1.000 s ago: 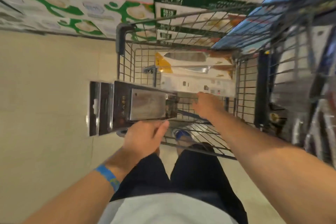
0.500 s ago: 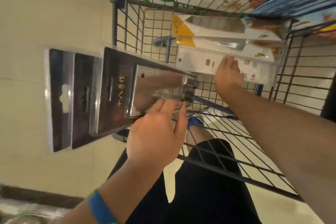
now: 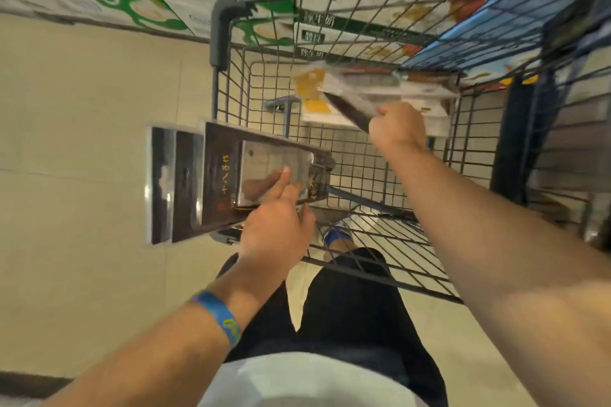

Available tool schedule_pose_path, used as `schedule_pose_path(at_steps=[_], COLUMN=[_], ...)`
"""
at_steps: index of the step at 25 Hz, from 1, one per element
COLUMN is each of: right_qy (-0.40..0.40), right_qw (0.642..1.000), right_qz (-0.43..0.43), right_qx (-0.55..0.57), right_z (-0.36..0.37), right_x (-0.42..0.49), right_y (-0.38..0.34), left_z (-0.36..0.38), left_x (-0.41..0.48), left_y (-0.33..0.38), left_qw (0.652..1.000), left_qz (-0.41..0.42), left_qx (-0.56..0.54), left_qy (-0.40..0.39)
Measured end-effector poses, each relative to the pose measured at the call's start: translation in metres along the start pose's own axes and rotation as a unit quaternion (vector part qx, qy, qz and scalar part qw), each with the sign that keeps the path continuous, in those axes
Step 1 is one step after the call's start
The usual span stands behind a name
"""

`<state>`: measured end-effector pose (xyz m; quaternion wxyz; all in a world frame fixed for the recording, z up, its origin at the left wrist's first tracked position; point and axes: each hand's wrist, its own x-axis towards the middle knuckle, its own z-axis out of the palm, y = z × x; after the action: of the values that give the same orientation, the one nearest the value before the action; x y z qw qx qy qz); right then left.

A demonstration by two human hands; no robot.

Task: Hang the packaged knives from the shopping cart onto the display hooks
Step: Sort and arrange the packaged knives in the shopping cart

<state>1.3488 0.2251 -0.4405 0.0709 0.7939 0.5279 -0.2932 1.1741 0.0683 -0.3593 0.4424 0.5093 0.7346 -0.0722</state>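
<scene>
Reaching into the shopping cart (image 3: pixel 363 3), the right hand (image 3: pixel 398 124) is clenched on the near edge of a light packaged knife (image 3: pixel 334 99), which sits tilted above others at the far end of the basket. Blur prevents a count of those beneath it. The left hand (image 3: pixel 277 225) clamps three dark packaged knives (image 3: pixel 224 185), thumb pressed on the clear blister of the top one; the fingers underneath are hidden. This stack is held flat and fanned, projecting past the cart's left side over the floor (image 3: pixel 82 109), which probably keeps it clear of the wire walls while the other hand works inside. The hang slots (image 3: pixel 162 175) point away from the body and are staggered, an arrangement that should leave each slot exposed for hooking. Display hooks are not in view, so the current step is judged to be collection, with hanging yet to follow.
</scene>
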Motion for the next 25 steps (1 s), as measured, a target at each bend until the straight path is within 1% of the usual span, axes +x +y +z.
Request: schedule_pose_path(at_steps=[1,3,4,7,8,9,11,12,13,14,15,17,18,19,20,21,22,24,25], right_qy=[-0.01,-0.024,-0.028,-0.031,-0.028,-0.029,-0.034,-0.038,-0.042,-0.055,-0.083,-0.127,-0.132,-0.129,-0.127,-0.121,-0.114,-0.065,-0.027], right_qw=[0.994,0.955,0.938,0.913,0.903,0.886,0.822,0.805,0.811,0.83,0.837,0.843,0.86,0.89,0.924,0.957,0.978,0.997,0.998], right_qz=[0.033,0.094,0.108,0.133,0.131,0.115,0.063,0.04,0.023,0.005,-0.021,-0.059,-0.073,-0.083,-0.087,-0.083,-0.071,-0.043,-0.043], right_qx=[0.1,0.281,0.328,0.386,0.408,0.448,0.566,0.59,0.583,0.555,0.54,0.52,0.487,0.43,0.35,0.252,0.16,0.013,-0.032], right_z=[-0.012,-0.042,-0.057,-0.109,-0.126,-0.142,-0.17,-0.182,-0.191,-0.197,-0.202,-0.203,-0.198,-0.19,-0.181,-0.168,-0.153,-0.122,-0.105], right_x=[-0.013,-0.038,-0.05,-0.08,-0.089,-0.094,-0.109,-0.116,-0.121,-0.125,-0.127,-0.13,-0.133,-0.138,-0.146,-0.152,-0.158,-0.172,-0.178], right_y=[-0.004,-0.013,-0.015,-0.023,-0.024,-0.023,-0.021,-0.02,-0.02,-0.021,-0.024,-0.027,-0.026,-0.021,-0.013,-0.001,0.013,0.041,0.054], left_z=[-0.004,-0.019,-0.029,-0.064,-0.076,-0.087,-0.105,-0.115,-0.123,-0.13,-0.136,-0.139,-0.135,-0.128,-0.118,-0.105,-0.089,-0.06,-0.046], left_x=[-0.003,-0.007,-0.008,-0.014,-0.017,-0.02,-0.029,-0.034,-0.039,-0.041,-0.043,-0.043,-0.041,-0.038,-0.035,-0.031,-0.028,-0.021,-0.015], left_y=[0.005,0.016,0.021,0.03,0.034,0.038,0.051,0.062,0.073,0.085,0.097,0.12,0.127,0.131,0.131,0.129,0.126,0.119,0.116], left_qw=[1.0,0.997,0.995,0.99,0.988,0.985,0.972,0.963,0.954,0.944,0.93,0.887,0.864,0.849,0.843,0.838,0.83,0.805,0.792], left_qz=[0.003,-0.002,-0.004,0.021,0.03,0.039,0.059,0.075,0.094,0.109,0.116,0.084,0.058,0.031,0.001,-0.031,-0.065,-0.125,-0.153], left_qx=[-0.019,-0.074,-0.1,-0.14,-0.15,-0.168,-0.227,-0.257,-0.283,-0.312,-0.349,-0.452,-0.497,-0.526,-0.538,-0.545,-0.554,-0.579,-0.59], left_qy=[-0.005,-0.006,-0.003,0.012,0.012,0.011,0.013,0.015,0.015,0.011,-0.002,-0.04,-0.049,-0.042,-0.027,-0.015,-0.008,-0.004,-0.002])
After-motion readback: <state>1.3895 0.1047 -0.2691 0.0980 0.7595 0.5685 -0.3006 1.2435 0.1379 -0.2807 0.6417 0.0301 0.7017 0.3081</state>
